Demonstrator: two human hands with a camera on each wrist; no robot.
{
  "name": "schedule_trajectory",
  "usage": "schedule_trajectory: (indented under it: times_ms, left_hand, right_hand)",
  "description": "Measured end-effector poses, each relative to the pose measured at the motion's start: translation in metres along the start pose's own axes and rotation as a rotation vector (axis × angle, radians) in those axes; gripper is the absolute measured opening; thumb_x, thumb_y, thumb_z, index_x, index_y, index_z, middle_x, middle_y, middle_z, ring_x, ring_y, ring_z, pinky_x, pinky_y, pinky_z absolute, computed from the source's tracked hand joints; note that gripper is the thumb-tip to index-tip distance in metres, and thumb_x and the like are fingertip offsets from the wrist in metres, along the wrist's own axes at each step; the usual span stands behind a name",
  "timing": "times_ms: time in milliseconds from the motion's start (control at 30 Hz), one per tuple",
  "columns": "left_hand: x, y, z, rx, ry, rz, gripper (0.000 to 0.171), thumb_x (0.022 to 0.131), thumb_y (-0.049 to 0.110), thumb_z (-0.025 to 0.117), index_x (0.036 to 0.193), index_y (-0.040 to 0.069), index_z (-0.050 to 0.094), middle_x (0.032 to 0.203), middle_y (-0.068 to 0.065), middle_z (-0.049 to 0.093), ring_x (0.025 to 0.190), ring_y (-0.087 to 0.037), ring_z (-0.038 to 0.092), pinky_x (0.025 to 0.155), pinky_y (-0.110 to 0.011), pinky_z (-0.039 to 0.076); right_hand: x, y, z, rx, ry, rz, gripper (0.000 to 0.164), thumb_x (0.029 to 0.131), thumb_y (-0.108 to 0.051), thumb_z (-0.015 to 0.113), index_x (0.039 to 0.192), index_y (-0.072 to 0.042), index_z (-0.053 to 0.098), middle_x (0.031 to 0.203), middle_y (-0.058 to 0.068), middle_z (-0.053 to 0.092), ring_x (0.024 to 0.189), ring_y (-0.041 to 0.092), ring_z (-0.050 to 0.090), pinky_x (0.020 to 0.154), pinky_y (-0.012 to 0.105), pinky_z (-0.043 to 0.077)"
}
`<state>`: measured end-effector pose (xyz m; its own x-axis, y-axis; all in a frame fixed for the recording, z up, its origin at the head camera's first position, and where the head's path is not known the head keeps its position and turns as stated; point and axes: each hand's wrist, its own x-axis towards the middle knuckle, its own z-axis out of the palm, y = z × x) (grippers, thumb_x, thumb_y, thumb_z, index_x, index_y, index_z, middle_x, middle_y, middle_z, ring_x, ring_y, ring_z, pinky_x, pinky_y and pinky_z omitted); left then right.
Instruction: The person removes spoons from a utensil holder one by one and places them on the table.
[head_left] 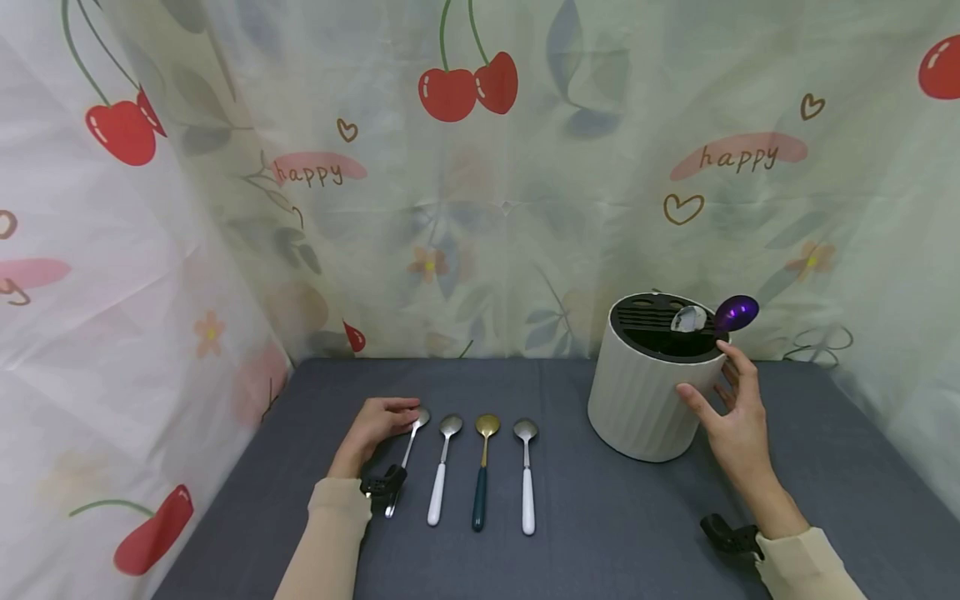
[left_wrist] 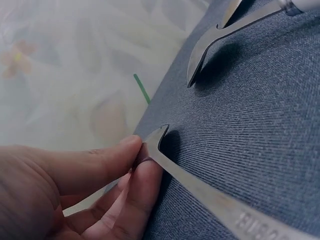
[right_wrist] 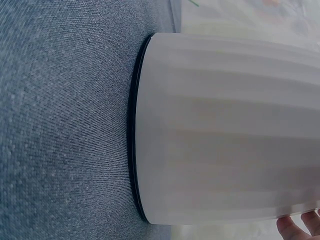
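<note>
Four spoons lie in a row on the table. My left hand (head_left: 381,421) pinches the leftmost, an all-metal spoon (head_left: 411,443), by its bowl. In the left wrist view, the thumb (left_wrist: 112,162) and a finger meet at the bowl's edge, hiding part of it. To its right lie a white-handled spoon (head_left: 437,492), a gold spoon with a dark green handle (head_left: 480,492) and another white-handled spoon (head_left: 528,496). My right hand (head_left: 731,417) rests its extended fingers against the side of a ribbed white utensil holder (head_left: 645,400).
The holder stands upright at the right, with a black slotted top (head_left: 645,321). A purple spoon (head_left: 737,312) and a silver utensil head (head_left: 688,318) stick out of it. Dark grey cloth (head_left: 600,533) covers the table. A printed curtain (head_left: 510,250) hangs behind and along the sides.
</note>
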<state>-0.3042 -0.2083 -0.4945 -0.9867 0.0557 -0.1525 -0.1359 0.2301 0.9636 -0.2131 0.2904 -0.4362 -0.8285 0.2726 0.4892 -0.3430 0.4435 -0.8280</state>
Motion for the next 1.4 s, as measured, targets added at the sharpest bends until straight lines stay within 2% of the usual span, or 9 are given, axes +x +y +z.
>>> schedule_trajectory:
  times_ms: [433,833,1067,1233,1333,1400]
  left_hand:
    - [-0.004,0.005,0.001,0.066,0.033,-0.009,0.028,0.097,-0.004,0.068,0.124,-0.012,0.07,0.119,-0.025,0.072,0.084,-0.01,0.071,0.074,-0.023,0.061]
    - [-0.007,0.01,0.0,0.14,0.043,-0.021,0.031,0.097,0.003,0.072,0.126,-0.008,0.071,0.117,-0.02,0.074,0.085,-0.011,0.07,0.071,-0.023,0.059]
    - [-0.008,0.012,-0.003,0.132,0.034,-0.025,0.031,0.099,0.003,0.07,0.128,-0.008,0.07,0.109,-0.016,0.075,0.082,-0.011,0.068,0.069,-0.022,0.057]
    - [-0.007,0.014,-0.004,0.169,0.072,0.013,0.033,0.099,0.006,0.07,0.13,-0.004,0.07,0.11,-0.015,0.074,0.085,-0.014,0.068,0.074,-0.026,0.059]
    - [-0.005,0.015,-0.005,0.175,0.093,0.063,0.034,0.1,0.009,0.07,0.133,0.0,0.07,0.118,-0.017,0.072,0.095,-0.019,0.071,0.083,-0.032,0.06]
    - [-0.008,0.022,-0.004,0.144,0.096,0.089,0.035,0.101,0.009,0.068,0.135,0.0,0.068,0.123,-0.019,0.069,0.103,-0.027,0.071,0.088,-0.037,0.06]
  right_hand:
    - [0.0,0.0,0.0,-0.001,-0.002,-0.002,0.085,0.095,-0.001,0.075,0.163,-0.024,0.031,0.167,0.0,0.028,0.152,0.03,0.033,0.123,0.035,0.03]
    - [-0.001,-0.002,0.0,-0.004,-0.004,0.002,0.084,0.095,-0.002,0.075,0.163,-0.024,0.031,0.166,0.001,0.028,0.152,0.033,0.032,0.125,0.039,0.029]
    - [0.0,-0.002,0.001,0.007,-0.001,0.0,0.084,0.095,-0.001,0.075,0.163,-0.023,0.031,0.166,0.001,0.028,0.152,0.032,0.032,0.125,0.041,0.029]
    - [0.0,-0.002,0.001,-0.001,0.0,0.006,0.084,0.095,-0.002,0.075,0.163,-0.024,0.031,0.166,0.001,0.028,0.152,0.032,0.033,0.125,0.042,0.03]
    - [0.0,-0.003,0.001,-0.003,-0.001,0.011,0.084,0.096,-0.002,0.075,0.163,-0.025,0.031,0.166,0.001,0.028,0.152,0.032,0.032,0.125,0.043,0.029]
    - [0.0,-0.003,0.001,-0.004,-0.002,0.012,0.084,0.096,-0.002,0.075,0.163,-0.025,0.031,0.166,0.0,0.028,0.152,0.032,0.032,0.125,0.043,0.029]
